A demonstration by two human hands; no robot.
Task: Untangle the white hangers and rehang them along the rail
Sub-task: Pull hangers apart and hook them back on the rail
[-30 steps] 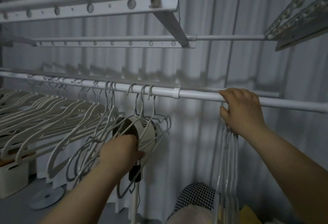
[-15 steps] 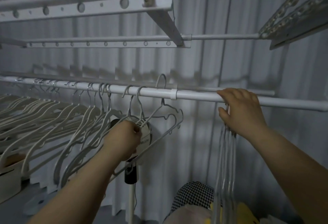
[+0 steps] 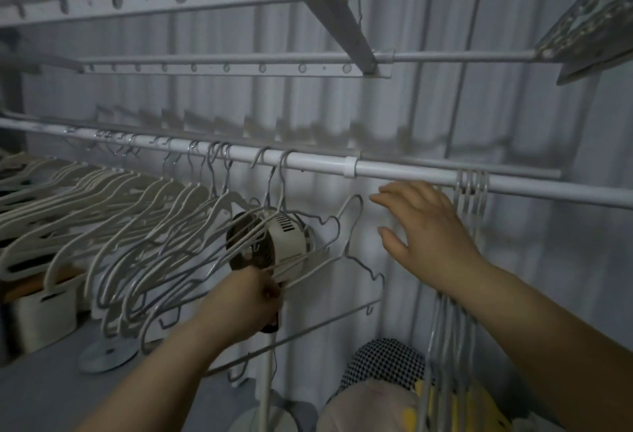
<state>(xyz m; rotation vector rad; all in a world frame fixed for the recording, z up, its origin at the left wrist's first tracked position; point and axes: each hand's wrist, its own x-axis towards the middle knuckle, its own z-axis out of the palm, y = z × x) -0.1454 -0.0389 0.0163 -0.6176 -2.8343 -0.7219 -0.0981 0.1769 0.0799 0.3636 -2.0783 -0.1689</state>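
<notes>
A white rail (image 3: pixel 394 173) crosses the view. Several white hangers (image 3: pixel 144 226) hang tangled along its left half. My left hand (image 3: pixel 246 298) grips the lower part of one loose hanger (image 3: pixel 349 226), whose hook is off the rail and points up just below it. My right hand (image 3: pixel 424 229) is open with spread fingers, just below the rail and to the right of that hook, holding nothing. To its right, a bunch of thin white hangers (image 3: pixel 471 191) hangs on the rail and runs down behind my right forearm.
A small fan on a stand (image 3: pixel 284 239) sits behind the tangled hangers, its pole reaching the floor. White storage boxes (image 3: pixel 44 311) stand lower left. A checked fabric bundle (image 3: pixel 380 366) and yellow cloth lie bottom right. Upper drying rails (image 3: pixel 239 65) run overhead; a corrugated wall is behind.
My left hand has pulled one hanger off the rail and lowered it to the right. My right hand has let go of the rail and the right bunch and moved left, open.
</notes>
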